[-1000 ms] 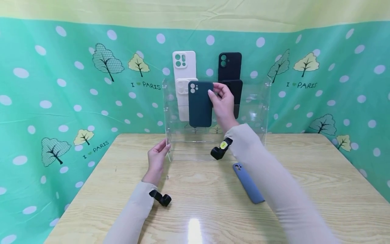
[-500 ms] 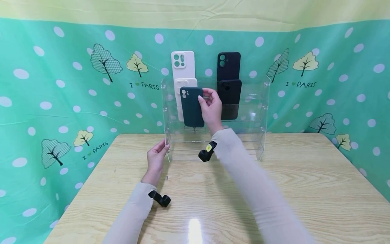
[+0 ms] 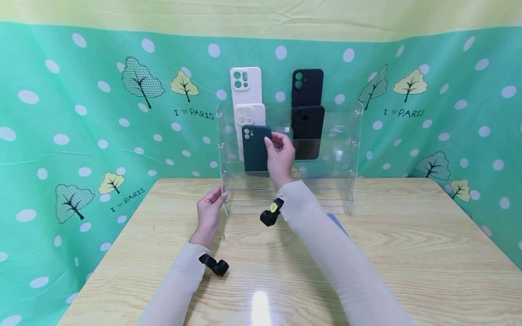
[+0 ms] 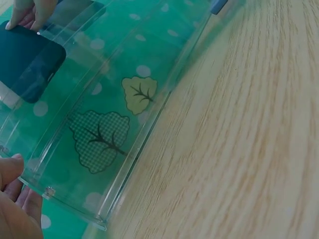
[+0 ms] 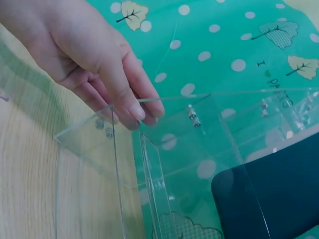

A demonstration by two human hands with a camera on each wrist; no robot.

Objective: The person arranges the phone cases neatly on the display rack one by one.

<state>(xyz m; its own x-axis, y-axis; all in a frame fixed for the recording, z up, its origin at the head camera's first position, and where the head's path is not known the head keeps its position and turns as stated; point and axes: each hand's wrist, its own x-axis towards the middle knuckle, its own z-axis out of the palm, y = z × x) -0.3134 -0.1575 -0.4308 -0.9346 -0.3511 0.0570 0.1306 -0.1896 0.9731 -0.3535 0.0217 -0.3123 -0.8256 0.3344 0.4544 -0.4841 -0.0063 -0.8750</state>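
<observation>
My right hand pinches the right edge of a dark green phone case. The case stands nearly upright at the clear acrylic display stand, its lower end seen through a clear ledge. Two white phone cases are behind it in the stand, the lower one partly covered. Down at the stand's left side panel, my left hand pinches the edge between thumb and fingers. The right wrist view shows that left hand on the panel, with the dark green case at lower right.
Two black phone cases stand one before the other in the stand's right half. A blue phone case lies on the wooden table, mostly hidden by my right forearm. A green patterned cloth hangs behind.
My right hand has brought the dark green case left and down, from in front of the stand to lower behind a clear ledge. The left hand has stayed on the side panel.
</observation>
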